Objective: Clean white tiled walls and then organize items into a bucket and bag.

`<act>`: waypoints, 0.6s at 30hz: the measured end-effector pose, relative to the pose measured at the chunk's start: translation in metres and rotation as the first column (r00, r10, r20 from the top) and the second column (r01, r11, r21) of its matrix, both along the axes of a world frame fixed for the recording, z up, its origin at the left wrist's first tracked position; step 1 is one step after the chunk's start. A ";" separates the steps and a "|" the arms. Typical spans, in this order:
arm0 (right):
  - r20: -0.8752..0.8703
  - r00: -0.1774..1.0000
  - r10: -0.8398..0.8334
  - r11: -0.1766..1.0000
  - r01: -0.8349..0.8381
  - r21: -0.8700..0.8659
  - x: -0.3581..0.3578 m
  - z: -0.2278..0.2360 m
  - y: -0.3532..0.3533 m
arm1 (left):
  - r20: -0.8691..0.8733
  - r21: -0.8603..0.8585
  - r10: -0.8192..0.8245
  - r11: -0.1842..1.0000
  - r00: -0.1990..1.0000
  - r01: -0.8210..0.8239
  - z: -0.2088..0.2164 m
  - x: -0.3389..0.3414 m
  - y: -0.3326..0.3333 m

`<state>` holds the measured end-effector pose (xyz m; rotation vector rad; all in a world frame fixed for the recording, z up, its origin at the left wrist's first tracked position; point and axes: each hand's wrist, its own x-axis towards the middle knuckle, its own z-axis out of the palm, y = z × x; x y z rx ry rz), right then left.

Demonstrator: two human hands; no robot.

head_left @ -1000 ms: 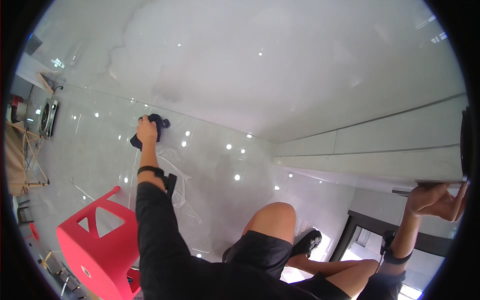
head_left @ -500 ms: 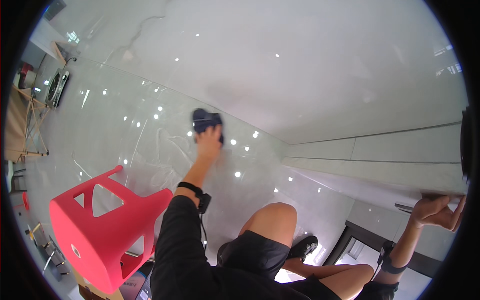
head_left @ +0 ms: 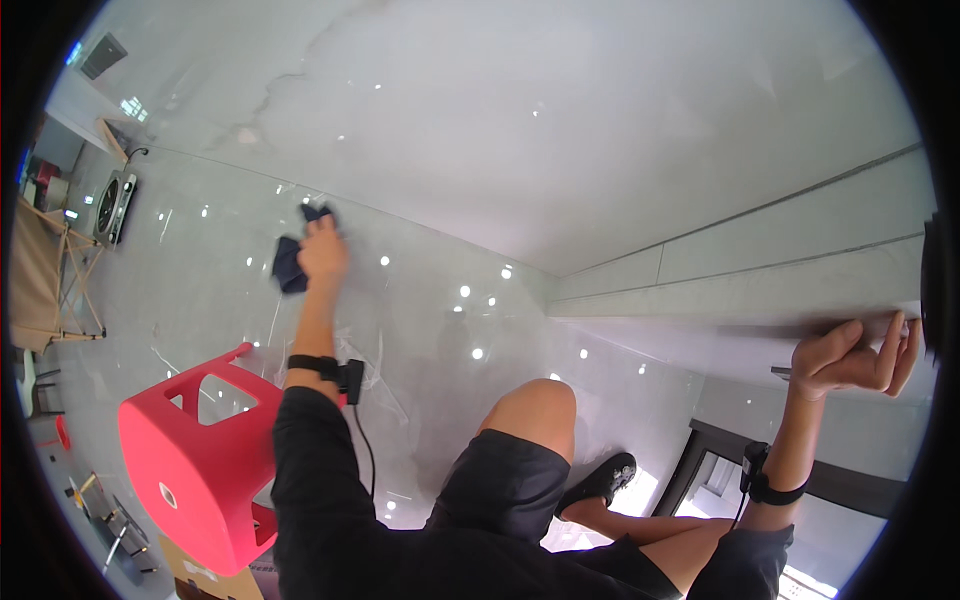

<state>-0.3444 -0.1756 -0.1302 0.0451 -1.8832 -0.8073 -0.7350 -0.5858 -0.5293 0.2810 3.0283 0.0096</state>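
A: The left hand (head_left: 322, 252) is stretched far out, fingers closed over a dark blue cloth (head_left: 291, 262), pressing it flat against the glossy pale wall tiles (head_left: 420, 290). Part of the cloth bunches up past the fingertips and part hangs below the palm.

B: How would that cloth handle?

A: Soft and light, I'd judge. It folds and droops wherever the hand doesn't pin it. On tiles that shiny it should slide easily, so the hold wants to be over the middle with a spread palm, not a pinch at one corner.

B: And the other hand?

A: The right hand (head_left: 850, 357) is well away, fingers curled around the edge of a pale ledge (head_left: 760, 300) at the far right, holding nothing loose. Each wrist has a black band with a thin cable.

B: What's around?

A: A red plastic stool (head_left: 190, 460) sits below the left arm. The person's bare knee (head_left: 530, 410) is raised in the middle, with a black shoe (head_left: 605, 478) lower down. A folding wooden stand (head_left: 45, 280) shows at the far left.
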 end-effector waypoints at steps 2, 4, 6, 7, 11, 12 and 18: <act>0.001 1.000 -0.020 0.999 0.020 0.034 0.001 0.000 0.005 | 0.060 0.126 -0.123 0.985 0.991 0.115 -0.025 0.030 0.061; -0.017 0.999 -0.048 0.997 0.049 0.062 0.006 0.009 0.000 | 0.058 0.178 -0.280 0.948 0.958 0.266 -0.076 0.066 0.087; 0.006 0.996 -0.092 0.994 0.091 0.060 0.005 0.003 0.004 | 0.022 0.135 -0.349 0.930 0.937 0.343 -0.106 0.121 0.108; 0.005 0.997 -0.072 0.994 0.072 0.080 0.007 0.002 0.011 | 0.043 0.127 -0.338 0.935 0.940 0.331 -0.117 0.138 0.111; -0.024 1.000 0.007 0.997 -0.005 0.076 0.010 0.003 0.023 | 0.007 0.145 -0.487 0.865 0.873 0.481 -0.129 0.222 0.074; -0.035 0.999 0.020 0.998 -0.019 0.052 0.010 0.001 0.018 | 0.069 0.129 -0.500 0.862 0.863 0.490 -0.126 0.247 0.063; -0.112 0.987 0.112 0.985 -0.126 -0.122 -0.002 0.007 -0.016 | 0.562 0.214 -0.374 0.927 0.737 0.307 -0.076 0.257 0.037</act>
